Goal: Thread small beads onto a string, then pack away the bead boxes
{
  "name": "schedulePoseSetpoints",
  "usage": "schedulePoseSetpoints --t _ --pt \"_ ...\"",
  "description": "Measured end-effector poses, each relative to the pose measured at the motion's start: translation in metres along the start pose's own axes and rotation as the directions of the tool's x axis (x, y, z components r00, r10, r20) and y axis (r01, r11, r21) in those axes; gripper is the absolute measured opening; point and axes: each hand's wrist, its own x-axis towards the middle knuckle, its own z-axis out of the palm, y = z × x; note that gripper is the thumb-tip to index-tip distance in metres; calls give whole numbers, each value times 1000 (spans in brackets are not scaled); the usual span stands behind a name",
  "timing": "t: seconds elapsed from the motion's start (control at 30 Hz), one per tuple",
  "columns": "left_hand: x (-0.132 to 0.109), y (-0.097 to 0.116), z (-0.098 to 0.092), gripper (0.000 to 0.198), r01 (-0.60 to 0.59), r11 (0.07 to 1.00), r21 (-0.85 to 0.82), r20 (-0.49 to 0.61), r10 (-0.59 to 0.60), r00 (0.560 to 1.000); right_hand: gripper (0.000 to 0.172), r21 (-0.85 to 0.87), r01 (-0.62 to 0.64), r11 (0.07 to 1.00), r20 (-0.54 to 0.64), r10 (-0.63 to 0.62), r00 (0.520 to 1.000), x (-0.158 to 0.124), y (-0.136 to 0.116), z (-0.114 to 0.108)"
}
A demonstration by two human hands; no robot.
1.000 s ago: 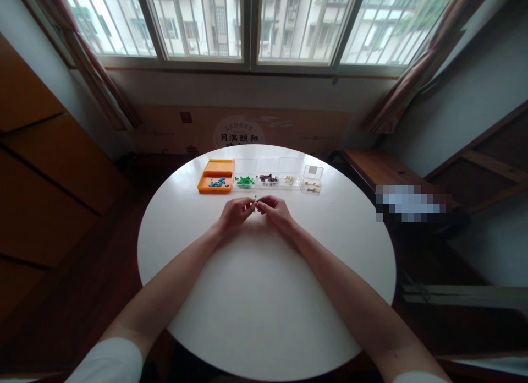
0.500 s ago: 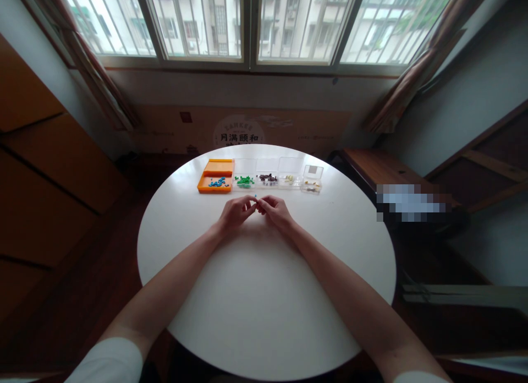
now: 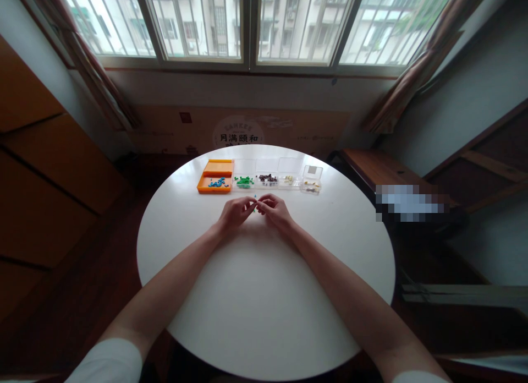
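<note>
Near the far side of the white round table (image 3: 264, 295), my left hand (image 3: 236, 210) and my right hand (image 3: 275, 208) meet at the fingertips. Both are closed in a pinch on a small blue-and-green piece (image 3: 255, 196). Its blue tip pokes up above the fingers and a bit of green shows below them; the middle is hidden, and its exact kind is too small to make out. Just beyond my left hand sits an orange case (image 3: 205, 189) with small blue pieces (image 3: 218, 182). Small green pieces (image 3: 245, 181) lie in a clear box to its right.
Further right in the row, clear open-lidded boxes hold dark brown pieces (image 3: 267, 178), cream pieces (image 3: 289, 179) and tan pieces (image 3: 311, 183). A wooden bench (image 3: 383, 171) stands right of the table, with a blurred-out item on it. A window (image 3: 247, 31) and printed cardboard (image 3: 297, 130) are beyond.
My right fingers have shifted slightly around the small piece, and a bit of green now shows beneath the fingertips. The arms and boxes stay where they were.
</note>
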Motion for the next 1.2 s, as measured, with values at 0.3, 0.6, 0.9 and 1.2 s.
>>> schedulePoseSetpoints --t 0.3,0.6,0.9,1.2 --pt "0 -3 1 25 -5 1000 -4 17 5 1000 35 -12 -5 1000 -22 5 1000 3 4 0" --pt "0 -2 1 25 14 1000 12 28 -15 1000 34 -38 -5 999 -21 4 1000 1 1 0" --pt "-1 -2 1 25 16 1000 14 23 -17 1000 32 -25 5 1000 -3 -5 1000 0 1 0" --pt "0 1 -1 28 21 1000 17 24 -22 999 32 -44 4 999 1 -4 1000 0 -2 0"
